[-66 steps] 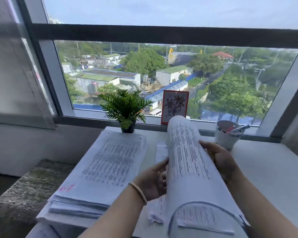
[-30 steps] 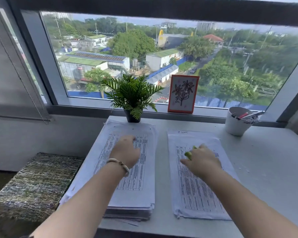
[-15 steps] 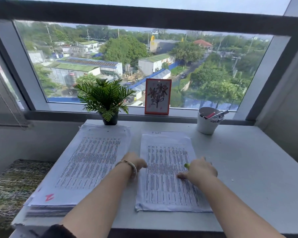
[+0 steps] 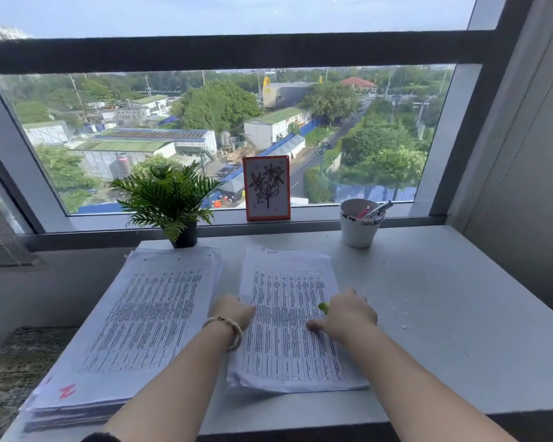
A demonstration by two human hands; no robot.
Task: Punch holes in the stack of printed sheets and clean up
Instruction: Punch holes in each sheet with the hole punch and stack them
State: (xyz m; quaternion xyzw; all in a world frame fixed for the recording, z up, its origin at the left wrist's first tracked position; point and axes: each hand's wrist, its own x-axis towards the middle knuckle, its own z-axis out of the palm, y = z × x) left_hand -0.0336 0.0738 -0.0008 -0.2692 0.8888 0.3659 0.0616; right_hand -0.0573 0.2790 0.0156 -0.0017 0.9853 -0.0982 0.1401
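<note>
Thin stack of printed sheets (image 4: pixel 288 317) flat on desk (image 4: pixel 444 314), centre. Left hand (image 4: pixel 233 311) rests on its 9 o'clock edge; fingers hidden, grip cannot be told. Right hand (image 4: pixel 348 317) curled round small green object (image 4: pixel 323 307), mostly hidden, type unclear. Thick paper pile (image 4: pixel 141 323) just beside at 9 o'clock, near corner cut off.
</note>
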